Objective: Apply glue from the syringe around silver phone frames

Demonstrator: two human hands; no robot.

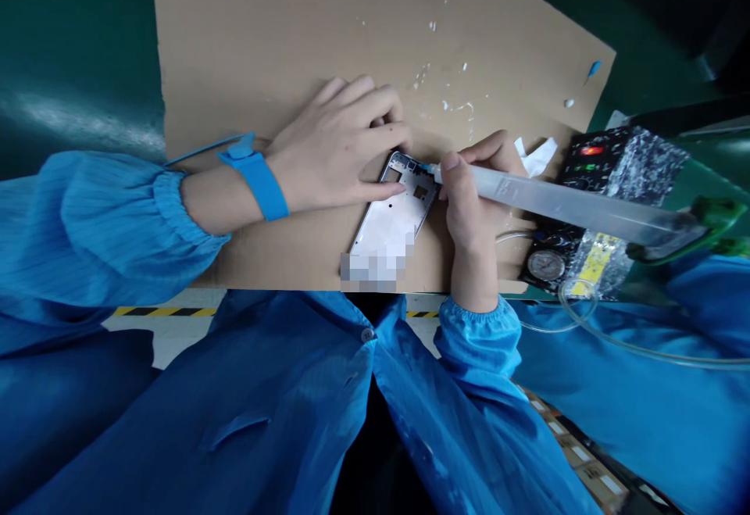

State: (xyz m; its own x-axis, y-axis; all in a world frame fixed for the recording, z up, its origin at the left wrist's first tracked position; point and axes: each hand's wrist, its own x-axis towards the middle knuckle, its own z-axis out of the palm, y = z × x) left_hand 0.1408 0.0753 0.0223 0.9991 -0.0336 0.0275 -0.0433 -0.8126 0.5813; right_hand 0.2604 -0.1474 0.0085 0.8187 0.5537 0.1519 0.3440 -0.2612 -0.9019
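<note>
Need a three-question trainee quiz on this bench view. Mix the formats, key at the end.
1. Multiple choice: what does the right hand hold?
A) a screwdriver
B) a long translucent tube with a narrow tip
C) a pair of scissors

2. Short answer: which of the person's wrists wears the blue strap?

3. Fill in the blank: the silver plate lies on a brown sheet of ____.

Key:
1. B
2. Left
3. Cardboard
</note>
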